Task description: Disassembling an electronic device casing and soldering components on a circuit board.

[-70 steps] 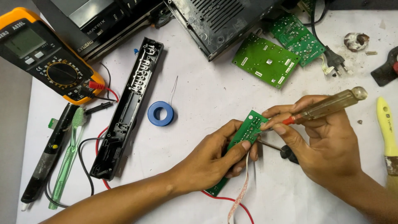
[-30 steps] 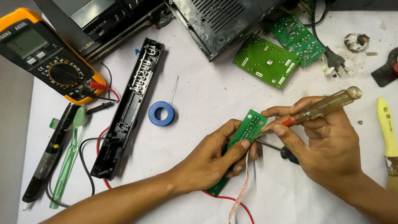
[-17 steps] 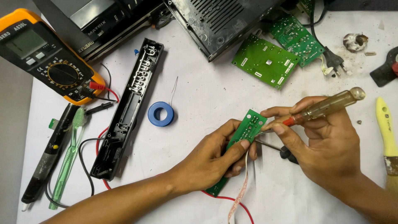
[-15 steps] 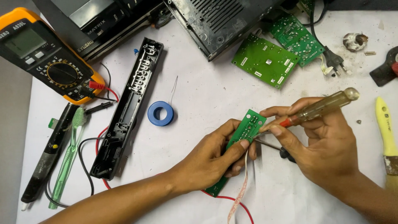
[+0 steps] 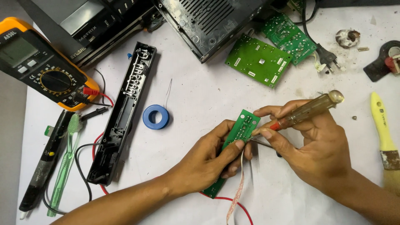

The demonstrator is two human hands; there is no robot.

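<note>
Currently, the left hand (image 5: 208,160) pinches a narrow green circuit board strip (image 5: 233,146) between thumb and curled fingers, tilting it up off the white work surface (image 5: 200,100) so that its far end faces the tool. The strip lies near centre, running from the near left up toward the far right; a flat pale ribbon cable (image 5: 237,191) and a red wire (image 5: 233,200) trail from its near end. The right hand (image 5: 316,146) closes around a screwdriver with a translucent amber handle (image 5: 310,109), thumb and forefinger pressed together low on the red collar, which steadies the tip against the strip's far end. A second dark tool lies under that hand; its kind cannot be told.

To the far left rests an orange and black multimeter (image 5: 39,64), its probe leads running toward the near side. Just right of it lies a long black plastic housing (image 5: 125,112), open side up; it holds only moulded ribs and white contacts, no board. Beside it sits a blue spool of solder wire (image 5: 156,116). A green toothbrush (image 5: 64,162) and a black pen-shaped tool (image 5: 46,160) lie at the near left. Far centre, a black vented metal chassis (image 5: 208,21) stands open, with two green circuit boards (image 5: 258,60) just right of it. A yellow-handled brush (image 5: 385,137) lies at the right edge.
</note>
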